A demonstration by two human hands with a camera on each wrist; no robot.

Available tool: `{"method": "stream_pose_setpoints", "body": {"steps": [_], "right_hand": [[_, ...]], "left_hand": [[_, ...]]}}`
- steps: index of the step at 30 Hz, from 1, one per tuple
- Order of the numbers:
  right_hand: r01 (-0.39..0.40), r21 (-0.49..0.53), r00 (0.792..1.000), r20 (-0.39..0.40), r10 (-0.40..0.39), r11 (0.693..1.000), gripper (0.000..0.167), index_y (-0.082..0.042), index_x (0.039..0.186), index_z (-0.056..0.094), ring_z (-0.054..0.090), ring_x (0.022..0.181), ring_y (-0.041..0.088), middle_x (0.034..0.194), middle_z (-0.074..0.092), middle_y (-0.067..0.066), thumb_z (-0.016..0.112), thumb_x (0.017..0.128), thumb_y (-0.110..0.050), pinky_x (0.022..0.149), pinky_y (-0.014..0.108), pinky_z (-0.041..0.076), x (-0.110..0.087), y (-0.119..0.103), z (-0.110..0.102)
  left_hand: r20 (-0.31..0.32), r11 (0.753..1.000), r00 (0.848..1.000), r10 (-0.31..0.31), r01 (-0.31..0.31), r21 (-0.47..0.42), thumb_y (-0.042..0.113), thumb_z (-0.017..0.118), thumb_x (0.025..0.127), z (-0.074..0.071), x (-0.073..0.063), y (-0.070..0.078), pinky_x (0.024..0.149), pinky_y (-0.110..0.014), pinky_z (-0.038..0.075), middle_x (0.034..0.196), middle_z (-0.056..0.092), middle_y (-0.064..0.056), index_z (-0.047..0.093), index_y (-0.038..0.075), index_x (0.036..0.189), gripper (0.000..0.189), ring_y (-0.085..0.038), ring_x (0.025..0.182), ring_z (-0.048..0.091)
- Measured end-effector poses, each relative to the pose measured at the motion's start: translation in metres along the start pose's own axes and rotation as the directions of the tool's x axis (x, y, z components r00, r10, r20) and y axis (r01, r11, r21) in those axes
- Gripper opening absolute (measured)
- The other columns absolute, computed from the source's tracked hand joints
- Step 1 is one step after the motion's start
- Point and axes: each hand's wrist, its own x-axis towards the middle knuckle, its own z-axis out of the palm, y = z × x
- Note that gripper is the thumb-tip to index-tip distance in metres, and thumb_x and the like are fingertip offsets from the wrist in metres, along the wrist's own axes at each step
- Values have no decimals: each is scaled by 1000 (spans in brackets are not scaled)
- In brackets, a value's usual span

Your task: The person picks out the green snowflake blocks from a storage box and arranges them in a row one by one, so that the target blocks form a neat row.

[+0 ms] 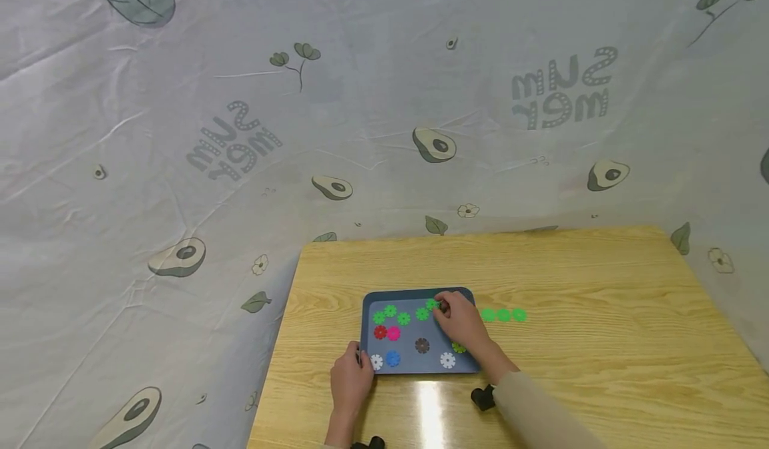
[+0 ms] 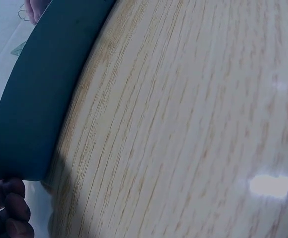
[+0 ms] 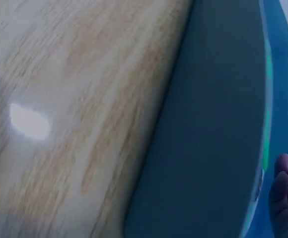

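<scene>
A shallow dark grey-blue tray (image 1: pixel 414 369) lies on the table, with notched snowflake-like plastic discs scattered in it. My left hand (image 1: pixel 352 379) grips its near left corner; in the left wrist view curled fingers (image 2: pixel 17 208) show below the tray wall (image 2: pixel 44 89). At the far right of the tray, my right hand (image 1: pixel 461 319) pinches at a green disc (image 1: pixel 431 304), partly covered by the fingertips. Other green discs (image 1: pixel 404 318) lie nearby. The right wrist view shows thumb and fingers (image 3: pixel 285 188) above the tray, but the disc is not clear there.
Three green discs (image 1: pixel 503 315) lie in a row on the wooden table (image 1: pixel 601 342), right of the tray. Inside it are red (image 1: pixel 380 332), pink (image 1: pixel 393 333), brown (image 1: pixel 422 345), blue (image 1: pixel 393 358) and white discs (image 1: pixel 447 360). A printed sheet (image 1: pixel 372 102) hangs behind.
</scene>
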Motion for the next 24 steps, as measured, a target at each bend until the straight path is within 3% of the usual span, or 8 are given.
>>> {"method": "stream_pose_setpoints", "body": {"steps": [6,17,24], "right_hand": [[33,-82,997,78,-26,996,32,-6,124,70,49,74,16,87,55,0,76,95,-19,68,38,44,5,-5,17],[28,-218,993,116,-2,976,31,-9,122,72,66,99,33,109,68,13,77,95,-24,87,51,53,10,-10,33],[-16,-218,987,153,51,976,30,-3,119,69,65,94,31,107,61,14,75,96,-22,85,49,53,17,-12,35]], "left_hand": [[-2,1000,1000,7,-7,-2,6,69,93,0,1,-1,47,-33,40,64,59,-1,70,2,101,9,-12,51,46],[-29,999,999,31,-31,12,5,70,92,2,0,-2,46,-33,38,62,58,0,69,2,97,6,-12,49,46],[-17,1000,1000,22,-21,15,5,70,92,1,1,-3,46,-33,38,62,58,-1,69,2,98,6,-12,50,46]]}}
